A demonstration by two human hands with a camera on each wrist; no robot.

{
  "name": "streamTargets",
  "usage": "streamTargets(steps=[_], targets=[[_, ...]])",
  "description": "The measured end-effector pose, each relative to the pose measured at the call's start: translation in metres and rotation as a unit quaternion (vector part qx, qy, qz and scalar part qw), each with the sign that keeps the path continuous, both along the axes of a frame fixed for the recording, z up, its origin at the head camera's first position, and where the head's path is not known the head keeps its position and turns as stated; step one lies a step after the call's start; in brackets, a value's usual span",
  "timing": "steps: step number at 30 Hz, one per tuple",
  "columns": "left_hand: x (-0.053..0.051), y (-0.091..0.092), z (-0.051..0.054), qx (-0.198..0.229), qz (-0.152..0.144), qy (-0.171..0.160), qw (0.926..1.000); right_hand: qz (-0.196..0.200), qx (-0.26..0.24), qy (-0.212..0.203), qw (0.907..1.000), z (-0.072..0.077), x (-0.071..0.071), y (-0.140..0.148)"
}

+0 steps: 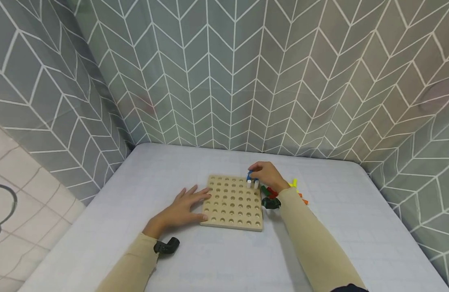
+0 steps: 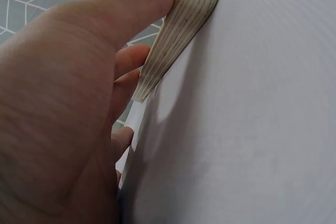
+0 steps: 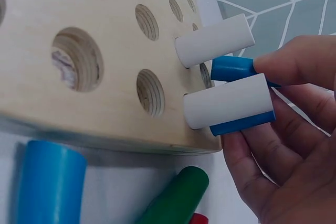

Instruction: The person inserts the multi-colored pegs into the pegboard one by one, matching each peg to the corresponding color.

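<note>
A square wooden pegboard with rows of round holes lies on the table. Two white pegs stand in holes by its far right corner. Just behind them, my right hand pinches a blue peg between thumb and fingers, its end close to a hole in the far row. Another blue peg shows partly behind the nearer white peg; its lower end is hidden. My left hand rests at the board's left side, fingers spread, with thumb and fingertips touching the edge.
Beside the board's right edge lie loose pegs: green, red, yellow and orange, partly covered by the right forearm. A light blue peg appears in the right wrist view. Patterned curtains surround the white table.
</note>
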State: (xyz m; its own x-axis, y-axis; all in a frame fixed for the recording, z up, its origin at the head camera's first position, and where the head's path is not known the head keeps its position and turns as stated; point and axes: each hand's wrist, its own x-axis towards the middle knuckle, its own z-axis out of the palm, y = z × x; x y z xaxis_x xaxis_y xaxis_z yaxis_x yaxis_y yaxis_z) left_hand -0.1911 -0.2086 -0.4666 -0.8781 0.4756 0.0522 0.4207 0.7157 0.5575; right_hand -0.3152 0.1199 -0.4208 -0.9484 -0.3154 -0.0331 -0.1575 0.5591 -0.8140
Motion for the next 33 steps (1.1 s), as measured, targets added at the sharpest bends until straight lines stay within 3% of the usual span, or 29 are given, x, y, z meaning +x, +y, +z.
streamTargets(steps=[10, 33], targets=[[-0.0001, -0.0015, -0.0007, -0.001, -0.001, -0.007, 1.0, 0.014, 0.023, 0.014, 0.9996, 0.0025, 0.0029, -0.0059], [-0.0005, -0.0004, 0.001, 0.002, 0.005, -0.008, 1.0, 0.018, 0.025, -0.014, 0.9994, 0.0031, 0.0011, -0.0047]])
